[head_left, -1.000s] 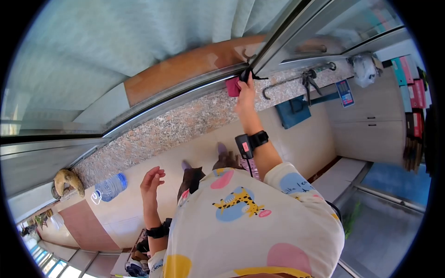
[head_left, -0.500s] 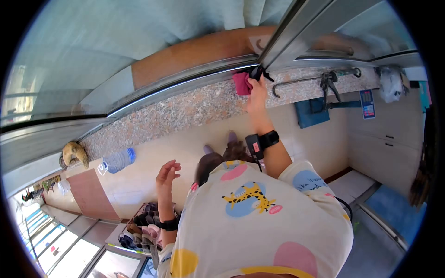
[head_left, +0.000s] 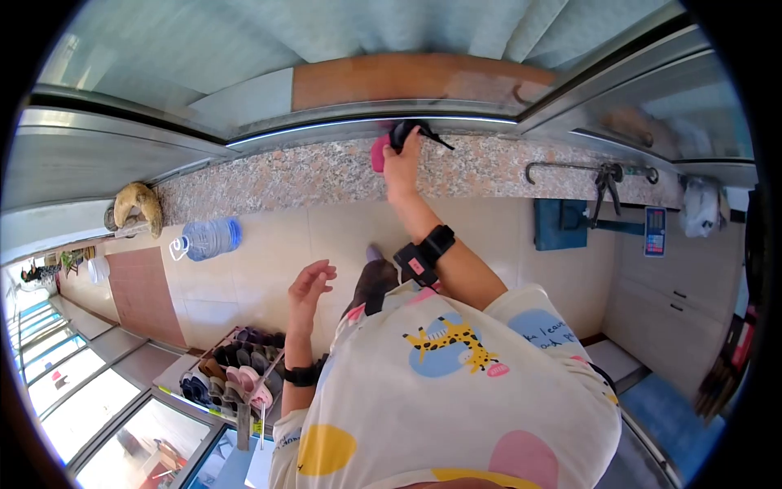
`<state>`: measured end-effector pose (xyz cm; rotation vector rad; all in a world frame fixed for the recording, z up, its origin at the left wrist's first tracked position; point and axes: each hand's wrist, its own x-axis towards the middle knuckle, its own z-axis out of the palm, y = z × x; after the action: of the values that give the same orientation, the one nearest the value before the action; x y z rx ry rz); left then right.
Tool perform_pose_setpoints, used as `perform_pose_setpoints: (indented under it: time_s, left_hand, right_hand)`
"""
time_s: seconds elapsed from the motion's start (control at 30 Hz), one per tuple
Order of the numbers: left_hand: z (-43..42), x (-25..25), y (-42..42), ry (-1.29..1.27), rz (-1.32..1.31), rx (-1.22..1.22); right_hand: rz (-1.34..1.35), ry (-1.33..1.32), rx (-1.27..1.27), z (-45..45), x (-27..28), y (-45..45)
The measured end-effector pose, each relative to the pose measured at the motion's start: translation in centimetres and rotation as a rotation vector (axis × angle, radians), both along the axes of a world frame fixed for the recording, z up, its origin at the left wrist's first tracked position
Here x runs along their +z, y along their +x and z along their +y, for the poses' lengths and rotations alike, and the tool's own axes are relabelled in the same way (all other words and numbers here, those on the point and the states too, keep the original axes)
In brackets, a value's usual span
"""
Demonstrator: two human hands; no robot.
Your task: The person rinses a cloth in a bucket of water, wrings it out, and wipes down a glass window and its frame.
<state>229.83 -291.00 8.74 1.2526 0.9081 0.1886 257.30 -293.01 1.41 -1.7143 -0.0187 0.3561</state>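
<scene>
My right hand [head_left: 402, 167] is closed around a black tool [head_left: 402, 133], its thin end sticking out to the right. Against the tool's left side is a magenta cloth [head_left: 379, 153], partly covered by my fingers. Both sit on the speckled stone sill [head_left: 269, 173], beside the metal track [head_left: 326, 123] at the foot of the window. My left hand [head_left: 311, 281] hangs over the floor in front of my body. Its fingers are loosely bent and apart, with nothing in them.
To the right on the sill lies a caulking gun [head_left: 604, 178], with a blue-topped scale [head_left: 562, 224] below it and a plastic bag [head_left: 700, 208] farther right. A large water bottle [head_left: 210, 239], a curved tan object [head_left: 138, 208] and a shoe rack [head_left: 244, 367] are on the left.
My right hand has slid left along the sill with the black tool and magenta cloth. The view has turned and shifted too. My left hand stays empty.
</scene>
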Motion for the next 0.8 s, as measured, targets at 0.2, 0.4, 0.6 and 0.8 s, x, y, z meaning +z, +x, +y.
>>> perform_pose_setpoints:
  time_s: [0.2,0.4,0.6,0.8]
  left_hand:
    - [1.1,-0.9,3.4,0.085,-0.033,0.037]
    - [1.2,-1.5,10.8,-0.658,-0.430,0.142]
    - [-2.4,-1.5,16.0,-0.307,-0.244,0.304]
    - [-4.4,-0.1,17.8,-0.199,-0.262,0.301]
  right_hand:
    - [0.672,0.716,0.471,-0.8,-0.1,-1.1]
    - [1.070,0.921,0.560,-8.0,1.7,-0.7]
    - [1.001,0.929,0.630,-12.6,1.2,2.8]
    - [0.496,0.316,0.557,-18.1,3.8,5.3]
